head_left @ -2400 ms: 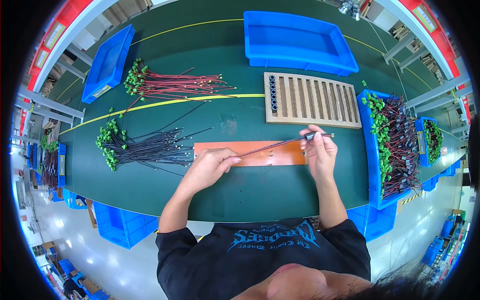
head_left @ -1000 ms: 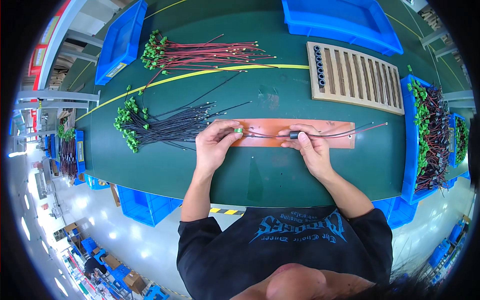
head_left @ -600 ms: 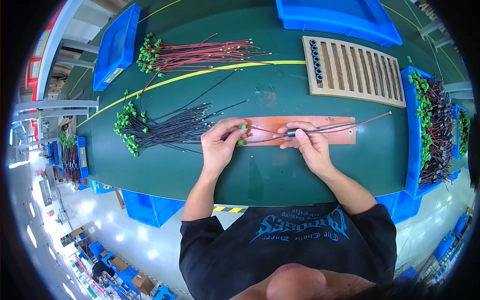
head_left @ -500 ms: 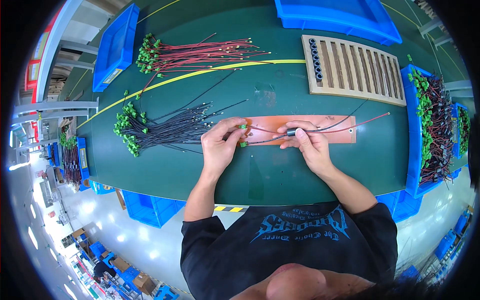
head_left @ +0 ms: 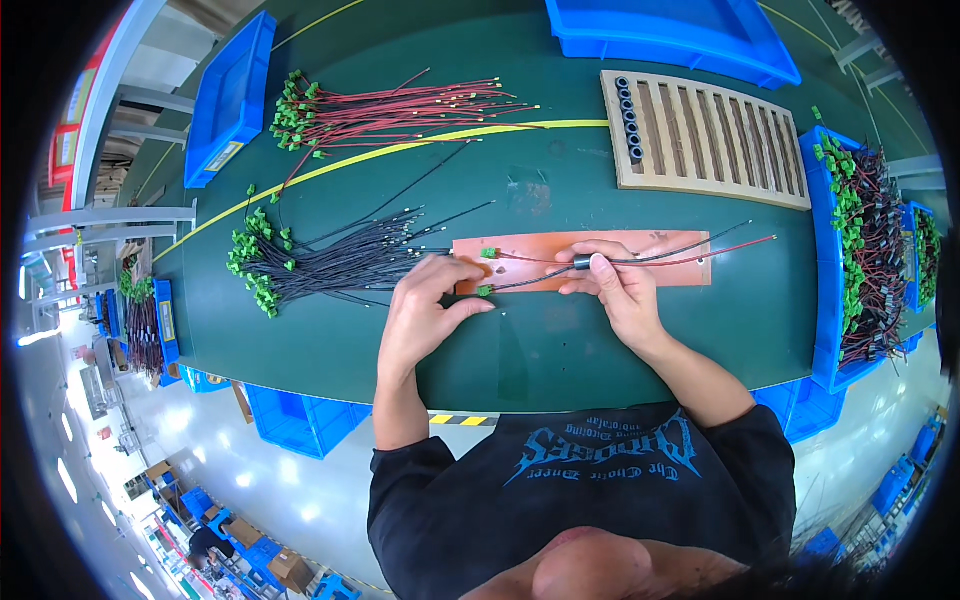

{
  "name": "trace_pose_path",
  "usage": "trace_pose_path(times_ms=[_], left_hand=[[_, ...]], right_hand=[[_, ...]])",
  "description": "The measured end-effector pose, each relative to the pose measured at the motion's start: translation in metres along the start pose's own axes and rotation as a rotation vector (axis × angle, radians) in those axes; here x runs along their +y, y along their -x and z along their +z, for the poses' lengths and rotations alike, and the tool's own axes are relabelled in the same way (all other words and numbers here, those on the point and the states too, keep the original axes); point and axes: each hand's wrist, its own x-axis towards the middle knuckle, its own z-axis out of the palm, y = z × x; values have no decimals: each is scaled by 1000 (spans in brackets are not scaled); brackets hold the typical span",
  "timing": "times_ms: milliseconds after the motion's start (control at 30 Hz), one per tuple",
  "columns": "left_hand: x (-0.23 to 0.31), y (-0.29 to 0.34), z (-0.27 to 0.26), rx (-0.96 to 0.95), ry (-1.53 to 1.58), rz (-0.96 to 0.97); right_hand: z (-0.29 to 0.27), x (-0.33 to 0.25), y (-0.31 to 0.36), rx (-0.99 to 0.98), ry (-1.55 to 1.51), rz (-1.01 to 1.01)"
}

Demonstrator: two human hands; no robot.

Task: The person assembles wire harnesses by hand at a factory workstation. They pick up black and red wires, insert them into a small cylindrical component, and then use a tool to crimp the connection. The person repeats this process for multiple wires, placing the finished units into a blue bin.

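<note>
My right hand [head_left: 622, 292] pinches a short black cylindrical ring [head_left: 582, 263], which looks like a ferrite core. Through it run a red wire [head_left: 700, 255] and a black wire [head_left: 695, 243], their bare ends pointing right. At their left ends sit two green connectors, an upper one [head_left: 489, 253] and a lower one [head_left: 486, 290], apart from each other. My left hand [head_left: 420, 310] is open just left of the lower connector, thumb and fingers spread around a gap. Beneath the wires lies an orange-brown mat [head_left: 640, 272].
Black wires [head_left: 350, 252] and red wires [head_left: 400, 110] with green connectors lie in piles at left. A slotted wooden rack [head_left: 710, 140] holding several black rings stands at far right. Blue bins [head_left: 825, 260] line the table's edges; the right one holds wired assemblies.
My left hand has let go of the upper green connector and moved left and slightly down, its fingers opening. The black wire's right end has dropped slightly; my right hand stays put.
</note>
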Motion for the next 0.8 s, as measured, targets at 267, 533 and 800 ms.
trace_pose_path(times_ms=[267,533,800], left_hand=[[-2,-3,12,110,59,13],[-2,-6,23,145,6,77],[-4,-7,34,151,-89,27]], right_hand=[[0,0,0,-11,38,-39],[2,-3,-1,-14,77,-67],[0,1,-1,-30,101,-95]])
